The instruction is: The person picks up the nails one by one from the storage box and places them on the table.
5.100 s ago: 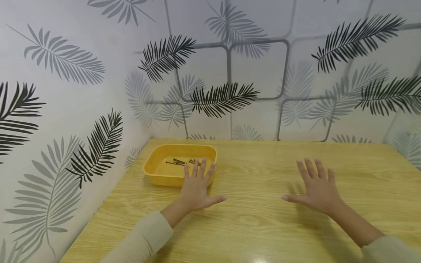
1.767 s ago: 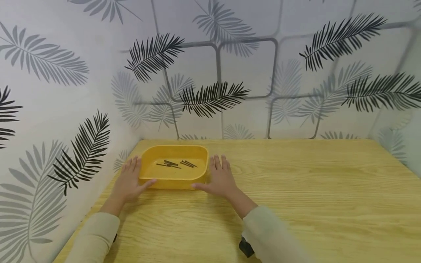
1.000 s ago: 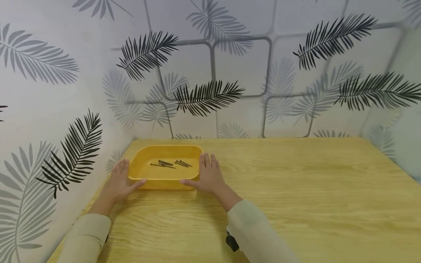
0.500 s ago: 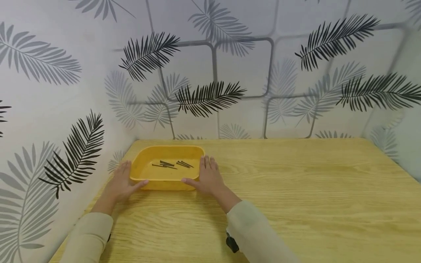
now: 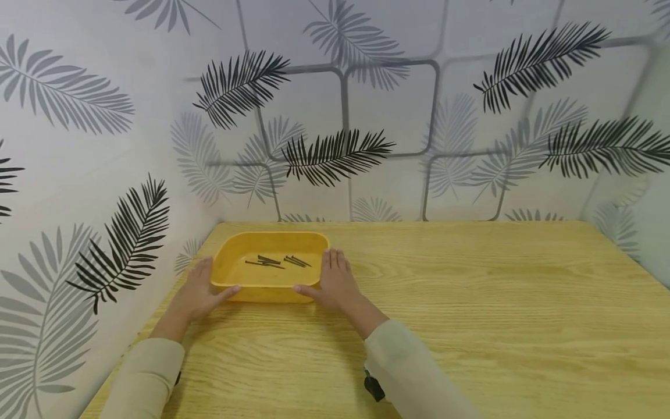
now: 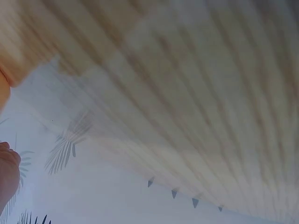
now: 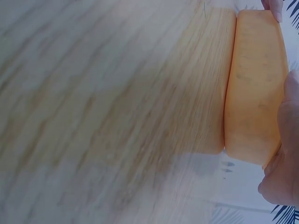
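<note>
Yellow tray (image 5: 267, 295), an oblong vessel with rounded corners, resting upright on the far left part of a wood-grained tabletop (image 5: 471, 302), between a person's left hand (image 5: 195, 295) and right hand (image 5: 335, 286). Read from left to right in the head view: a pale side wall (image 5: 78, 174), printed with grey and black leaf sprays, borders the table's left edge. Next, a pale left sleeve (image 5: 141, 372) leads up to the left hand, whose fingers lie close together along the tray's left end while the thumb is spread away from them and rests on the near side, by the rim. On the tray's floor, dark nails (image 5: 268, 259) lie in two loose clusters, those on the left crossing one another, those on the right nearly parallel. At the tray's right end, the right hand has its fingers extended side by side and its thumb spread toward the near side; the right wrist view shows this thumb at the rim. A small dark object (image 5: 374, 386) shows at the underside of the right sleeve (image 5: 413, 366). Behind the table, a back wall (image 5: 398, 110) with similar leaf sprays and rounded grey outlines extends toward the right margin.
</note>
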Demonstrator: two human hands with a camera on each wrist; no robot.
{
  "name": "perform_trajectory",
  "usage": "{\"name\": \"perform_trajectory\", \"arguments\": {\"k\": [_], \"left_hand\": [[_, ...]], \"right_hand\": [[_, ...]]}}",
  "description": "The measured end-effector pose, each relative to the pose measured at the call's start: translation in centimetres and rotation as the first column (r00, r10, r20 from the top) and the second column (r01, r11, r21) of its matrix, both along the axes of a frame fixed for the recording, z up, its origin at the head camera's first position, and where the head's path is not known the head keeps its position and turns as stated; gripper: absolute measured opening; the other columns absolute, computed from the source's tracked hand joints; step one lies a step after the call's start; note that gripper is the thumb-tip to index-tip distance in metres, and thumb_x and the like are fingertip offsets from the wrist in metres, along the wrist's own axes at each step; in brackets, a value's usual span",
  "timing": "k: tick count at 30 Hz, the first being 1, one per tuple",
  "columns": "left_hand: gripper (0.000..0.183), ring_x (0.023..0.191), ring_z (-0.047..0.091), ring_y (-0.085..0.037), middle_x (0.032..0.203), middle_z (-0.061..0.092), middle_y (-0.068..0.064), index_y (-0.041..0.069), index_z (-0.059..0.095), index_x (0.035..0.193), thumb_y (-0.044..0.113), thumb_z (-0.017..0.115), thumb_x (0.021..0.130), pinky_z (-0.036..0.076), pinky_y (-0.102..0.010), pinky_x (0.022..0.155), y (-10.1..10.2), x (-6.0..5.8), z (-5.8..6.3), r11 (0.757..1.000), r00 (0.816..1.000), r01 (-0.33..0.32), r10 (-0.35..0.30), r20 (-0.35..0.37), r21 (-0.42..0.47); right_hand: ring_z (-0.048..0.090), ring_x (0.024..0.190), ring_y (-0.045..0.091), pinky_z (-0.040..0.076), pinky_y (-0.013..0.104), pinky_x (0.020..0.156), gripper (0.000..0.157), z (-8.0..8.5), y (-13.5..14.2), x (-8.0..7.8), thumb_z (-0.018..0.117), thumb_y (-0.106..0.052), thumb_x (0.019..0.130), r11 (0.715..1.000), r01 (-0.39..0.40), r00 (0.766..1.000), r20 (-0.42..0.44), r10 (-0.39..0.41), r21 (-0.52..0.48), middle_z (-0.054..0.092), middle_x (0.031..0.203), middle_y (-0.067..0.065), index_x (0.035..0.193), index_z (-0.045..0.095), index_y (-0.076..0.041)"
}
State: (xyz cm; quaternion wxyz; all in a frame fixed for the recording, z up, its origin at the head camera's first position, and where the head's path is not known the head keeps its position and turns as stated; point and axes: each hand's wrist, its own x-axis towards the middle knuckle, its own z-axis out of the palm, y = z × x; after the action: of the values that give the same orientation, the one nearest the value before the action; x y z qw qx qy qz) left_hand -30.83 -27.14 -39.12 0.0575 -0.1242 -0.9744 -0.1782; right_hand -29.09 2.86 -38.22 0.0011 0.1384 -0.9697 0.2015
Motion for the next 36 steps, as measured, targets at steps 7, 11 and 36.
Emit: {"name": "perform_trajectory", "arguments": {"k": [7, 11, 36], "left_hand": [[0.103, 0.135, 0.012, -0.053, 0.148, 0.012, -0.035, -0.014, 0.008, 0.143, 0.058, 0.054, 0.085, 0.013, -0.061, 0.11, 0.2, -0.1, -0.2, 1.0, 1.0, -0.009, 0.009, 0.001, 0.002], [0.103, 0.135, 0.012, -0.052, 0.148, 0.011, -0.035, -0.014, 0.008, 0.143, 0.058, 0.053, 0.085, 0.012, -0.06, 0.111, 0.4, -0.1, -0.2, 1.0, 1.0, -0.011, 0.011, 0.002, 0.006], [0.105, 0.134, 0.008, -0.056, 0.148, 0.007, -0.037, -0.016, 0.005, 0.142, 0.06, 0.051, 0.086, 0.014, -0.062, 0.109, 2.0, 0.8, -0.2, 1.0, 1.0, -0.006, 0.006, 0.022, 0.009]], "right_hand": [[0.001, 0.144, 0.036, 0.009, 0.045, 0.118, 0.101, 0.0, 0.4, 0.0, 0.045, -0.064, 0.086, 1.0, -0.006, 1.0, 0.003, 0.006, -0.024, 0.002, 0.154, 0.023, 0.147, 0.005, 0.006], [0.003, 0.144, 0.037, 0.011, 0.045, 0.118, 0.1, 0.0, 0.6, 0.0, 0.047, -0.063, 0.087, 1.0, -0.004, 1.0, -0.007, 0.004, -0.029, 0.004, 0.154, 0.024, 0.146, 0.007, 0.007], [0.005, 0.143, 0.038, 0.012, 0.045, 0.117, 0.099, 0.2, 2.1, 0.6, 0.047, -0.062, 0.087, 1.0, -0.027, 0.999, -0.019, 0.027, 0.002, 0.008, 0.152, 0.027, 0.145, 0.011, 0.01]]}}
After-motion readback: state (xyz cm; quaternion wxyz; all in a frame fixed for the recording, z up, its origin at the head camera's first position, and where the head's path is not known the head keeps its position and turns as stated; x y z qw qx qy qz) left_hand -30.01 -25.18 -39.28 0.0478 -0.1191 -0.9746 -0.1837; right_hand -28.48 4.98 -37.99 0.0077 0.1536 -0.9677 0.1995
